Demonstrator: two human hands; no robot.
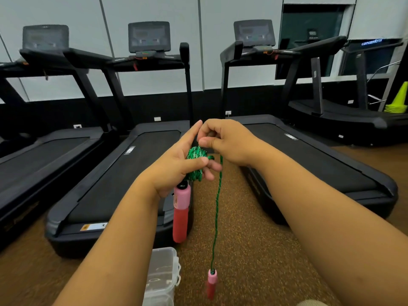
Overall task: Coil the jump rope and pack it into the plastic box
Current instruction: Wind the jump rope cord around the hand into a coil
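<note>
Left hand [176, 166] holds the green coil [195, 161], one handle [181, 214] hanging below. Right hand [223, 141], grip pinched on the rope [217, 206] just above the coil; free length hangs straight down to the second handle [211, 283]. Plastic box [162, 277] on floor, below the left forearm

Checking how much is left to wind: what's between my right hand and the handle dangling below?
In the head view, only a straight run of green rope joins the right hand to the dangling handle.

Both forearms [123, 228] bare; beige cloth [311, 303], possibly trousers, at bottom edge.
</note>
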